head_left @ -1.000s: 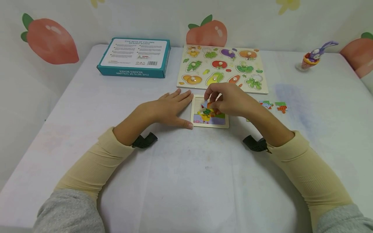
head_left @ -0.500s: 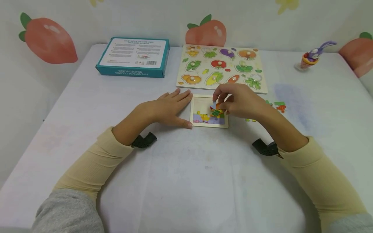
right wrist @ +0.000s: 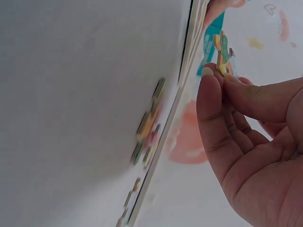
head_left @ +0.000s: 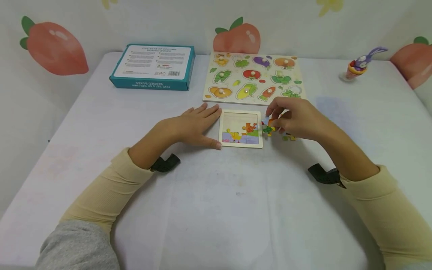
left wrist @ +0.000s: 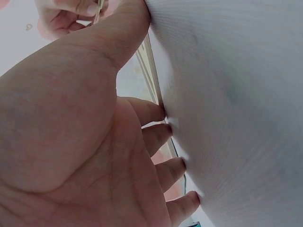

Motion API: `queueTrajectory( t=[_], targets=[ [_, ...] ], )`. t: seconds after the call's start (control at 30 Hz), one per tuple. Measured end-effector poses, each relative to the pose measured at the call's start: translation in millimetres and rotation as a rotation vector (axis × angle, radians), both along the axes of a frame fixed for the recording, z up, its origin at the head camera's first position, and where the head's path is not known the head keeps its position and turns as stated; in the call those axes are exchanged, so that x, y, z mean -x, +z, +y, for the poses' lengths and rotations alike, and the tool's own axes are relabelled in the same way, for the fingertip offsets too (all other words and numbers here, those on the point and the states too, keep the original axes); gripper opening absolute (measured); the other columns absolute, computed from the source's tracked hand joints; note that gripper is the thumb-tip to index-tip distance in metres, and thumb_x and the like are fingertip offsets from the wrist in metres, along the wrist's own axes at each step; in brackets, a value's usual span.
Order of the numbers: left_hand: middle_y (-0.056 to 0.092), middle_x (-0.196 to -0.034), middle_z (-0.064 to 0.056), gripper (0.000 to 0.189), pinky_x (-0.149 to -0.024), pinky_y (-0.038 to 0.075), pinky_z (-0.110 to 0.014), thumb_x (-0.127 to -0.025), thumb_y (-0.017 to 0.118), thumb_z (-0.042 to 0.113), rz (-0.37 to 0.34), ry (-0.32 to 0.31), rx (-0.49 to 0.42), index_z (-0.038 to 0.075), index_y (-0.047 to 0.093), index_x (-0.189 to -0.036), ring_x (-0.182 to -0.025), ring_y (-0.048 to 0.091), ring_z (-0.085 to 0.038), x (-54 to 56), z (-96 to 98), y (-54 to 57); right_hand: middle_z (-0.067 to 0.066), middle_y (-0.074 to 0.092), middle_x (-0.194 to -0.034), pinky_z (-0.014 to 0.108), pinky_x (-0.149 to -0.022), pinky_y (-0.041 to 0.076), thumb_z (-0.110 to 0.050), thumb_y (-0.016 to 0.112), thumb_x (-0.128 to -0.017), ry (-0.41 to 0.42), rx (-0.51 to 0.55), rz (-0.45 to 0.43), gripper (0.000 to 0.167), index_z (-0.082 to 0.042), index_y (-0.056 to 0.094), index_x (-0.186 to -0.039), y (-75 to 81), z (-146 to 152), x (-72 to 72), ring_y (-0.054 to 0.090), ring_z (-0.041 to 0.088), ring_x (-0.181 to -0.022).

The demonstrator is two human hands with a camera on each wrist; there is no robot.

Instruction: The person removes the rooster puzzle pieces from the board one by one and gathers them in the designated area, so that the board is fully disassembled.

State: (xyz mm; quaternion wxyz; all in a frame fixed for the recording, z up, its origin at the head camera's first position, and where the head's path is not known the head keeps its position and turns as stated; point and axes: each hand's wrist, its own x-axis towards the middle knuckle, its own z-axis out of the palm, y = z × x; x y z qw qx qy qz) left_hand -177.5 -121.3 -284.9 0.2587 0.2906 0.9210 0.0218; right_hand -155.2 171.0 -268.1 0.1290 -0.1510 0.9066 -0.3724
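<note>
A small square wooden puzzle tray (head_left: 241, 146) lies mid-table, with purple, yellow, orange and green pieces along its lower part and bare wood above. Against its left edge rests my left hand (head_left: 190, 127), fingers straight and spread, thumb by the near corner. My right hand (head_left: 298, 118) is just right of the tray, in the air. Between thumb and fingertips it pinches a colourful puzzle piece (head_left: 268, 129), partly covered by the fingers. Beneath that hand, in the right wrist view, several loose puzzle pieces (right wrist: 149, 125) lie on the table; from the head they are mostly hidden.
Behind the tray lies a vegetable peg board (head_left: 233, 84) with knobs. A teal box (head_left: 152, 69) sits at the back left, and a small purple-eared figure in a cup (head_left: 356, 69) stands at the back right. A peach-print cloth hangs behind the table.
My right hand has moved right, carrying the puzzle piece from over the tray to beyond its right edge. An orange piece in the tray is now uncovered. The left hand has stayed put.
</note>
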Motion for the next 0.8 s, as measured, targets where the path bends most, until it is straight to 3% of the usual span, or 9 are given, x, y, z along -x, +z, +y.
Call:
queueTrajectory(
  t=[0.5, 0.8],
  targets=[
    [-0.004, -0.168, -0.001, 0.110, -0.121, 0.004, -0.051, -0.086, 0.059, 0.073, -0.007, 0.000, 0.006, 0.019, 0.002, -0.163, -0.152, -0.009, -0.028, -1.4, 0.8, 2.4, 0.016, 0.061, -0.103, 0.028, -0.066, 0.058, 0.006, 0.065, -0.092, -0.041, -0.047, -0.008, 0.018, 0.000, 0.065, -0.109, -1.8, 27.6, -4.4, 0.069, 0.027, -0.087],
    [-0.003, -0.168, -0.001, 0.111, -0.121, 0.004, -0.051, -0.085, 0.060, 0.072, -0.006, 0.002, -0.012, 0.018, 0.003, -0.163, -0.152, -0.008, -0.029, -2.1, 0.5, 3.3, 0.015, 0.061, -0.102, 0.029, -0.065, 0.058, 0.004, 0.067, -0.092, -0.079, -0.061, 0.013, 0.019, 0.000, 0.065, -0.111, -2.9, 49.3, -11.3, 0.070, 0.021, -0.080]
  ],
)
